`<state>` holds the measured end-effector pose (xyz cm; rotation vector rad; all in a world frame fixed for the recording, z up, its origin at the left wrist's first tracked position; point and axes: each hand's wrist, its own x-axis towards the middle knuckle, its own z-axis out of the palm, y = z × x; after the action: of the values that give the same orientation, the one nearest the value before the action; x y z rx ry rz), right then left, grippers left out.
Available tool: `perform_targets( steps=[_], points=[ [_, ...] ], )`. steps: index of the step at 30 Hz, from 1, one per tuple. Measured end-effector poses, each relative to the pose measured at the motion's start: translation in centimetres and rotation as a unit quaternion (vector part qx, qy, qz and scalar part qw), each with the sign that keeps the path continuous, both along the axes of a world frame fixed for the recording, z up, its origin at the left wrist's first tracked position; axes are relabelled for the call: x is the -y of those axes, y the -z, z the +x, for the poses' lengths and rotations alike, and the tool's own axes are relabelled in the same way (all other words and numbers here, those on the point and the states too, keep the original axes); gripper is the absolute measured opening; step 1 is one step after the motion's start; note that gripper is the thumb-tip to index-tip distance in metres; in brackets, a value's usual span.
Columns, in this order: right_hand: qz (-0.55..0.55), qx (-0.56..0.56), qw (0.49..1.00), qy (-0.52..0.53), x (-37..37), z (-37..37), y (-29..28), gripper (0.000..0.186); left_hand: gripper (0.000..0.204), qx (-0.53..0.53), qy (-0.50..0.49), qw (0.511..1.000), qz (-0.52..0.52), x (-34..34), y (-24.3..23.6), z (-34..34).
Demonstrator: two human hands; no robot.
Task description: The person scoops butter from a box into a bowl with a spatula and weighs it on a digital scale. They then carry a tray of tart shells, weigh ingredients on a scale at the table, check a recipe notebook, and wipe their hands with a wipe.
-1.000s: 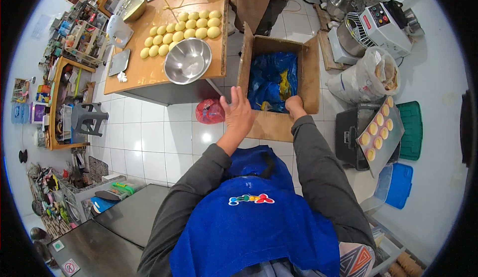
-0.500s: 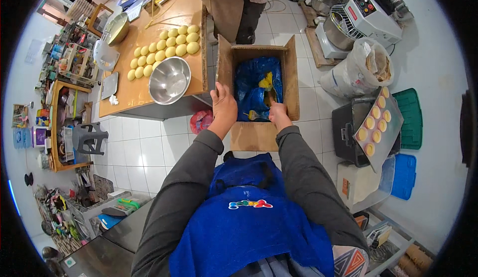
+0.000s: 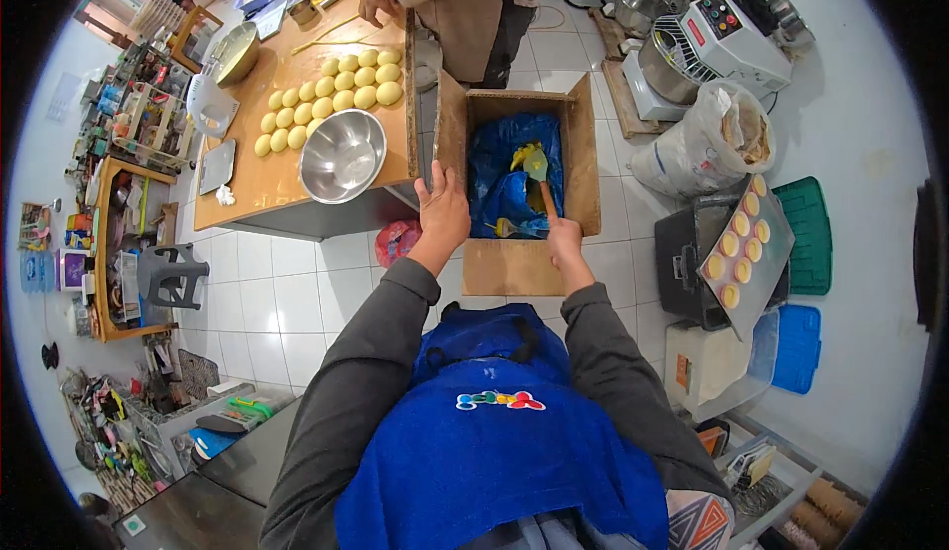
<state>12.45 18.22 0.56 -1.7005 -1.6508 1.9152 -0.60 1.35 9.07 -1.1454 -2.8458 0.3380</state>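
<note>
A cardboard box [image 3: 504,265] with raised flaps stands before me, lined with blue plastic [image 3: 486,160]. My right hand [image 3: 566,244] is closed round the wooden handle of a spatula [image 3: 537,167]. Its pale green blade is inside the box, beside a soft yellow mass [image 3: 521,154]. My left hand [image 3: 442,216], fingers spread, rests against the left side of the box. A small yellowish item [image 3: 505,227] lies on the plastic near the box's front edge; I cannot make out its kind.
At left, a wooden table [image 3: 247,194] carries a steel bowl [image 3: 342,155], several yellow dough balls [image 3: 344,81] and a hand mixer [image 3: 210,105]. A co-worker [image 3: 455,16] stands beyond the box. On the right are a dough mixer [image 3: 732,31], a plastic-wrapped bin [image 3: 692,160] and a tart tray [image 3: 766,273].
My right hand has drawn back and to the right, and the spatula blade now shows above the yellow mass. The co-worker's hand has moved to the table's right edge.
</note>
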Motion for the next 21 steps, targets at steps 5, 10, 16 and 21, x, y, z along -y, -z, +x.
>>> perform_targets(
  steps=[5,10,16,21],
  points=[
    [0.159,0.067,0.977,-0.128,0.2,1.9,-2.7,0.034,0.049,0.029,0.009,1.000,0.010,0.5,-0.7,-0.1],
    [0.291,0.186,0.914,-0.214,0.3,1.0,-3.6,0.028,0.046,-0.004,0.025,1.000,0.016,0.7,-0.6,0.1],
    [0.287,0.183,0.897,-0.281,0.4,1.2,-2.5,0.027,0.033,-0.060,0.061,0.985,-0.147,-1.8,0.0,0.5],
    [0.237,0.226,0.916,-0.231,-0.4,0.8,-3.5,0.030,0.028,0.098,0.116,0.968,-0.197,-5.7,1.0,-0.8]
  ],
)
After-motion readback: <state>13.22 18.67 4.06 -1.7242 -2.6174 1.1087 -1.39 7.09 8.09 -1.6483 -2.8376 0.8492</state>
